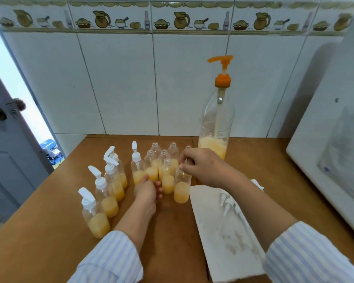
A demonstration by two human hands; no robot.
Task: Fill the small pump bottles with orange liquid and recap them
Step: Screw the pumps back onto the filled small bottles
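The right grip [194,164] is curled over the neck of an uncapped small bottle [182,186], its fingertips pinching a thin clear tube at the bottle's mouth; whether a pump head sits under the palm cannot be told. The left grip [146,189] is curled at the foot of the capped bottle [138,170] that stands at the left edge of the middle cluster, its fingers touching that bottle's lower part and the open bottle beside it; how firmly it holds cannot be told. The held bottle stands upright on the wooden worktop [49,231], partly filled with orange liquid, at the front right of a tight cluster of open bottles [161,160], each also partly filled. To the left, four capped bottles [104,193] with white pump heads stand in a slanted row running towards the viewer. Behind the right hand rises the tall clear dispenser bottle [217,119] with an orange pump, holding orange liquid only near its base. Just right of the held bottle lies a white paper sheet [219,242] with several loose white pump heads [230,203] on it. A white appliance [335,139] stands at the far right, white wall tiles [121,78] with a jug-pattern border behind, and a grey door [6,150] at the left. Both forearms wear striped sleeves [110,260].
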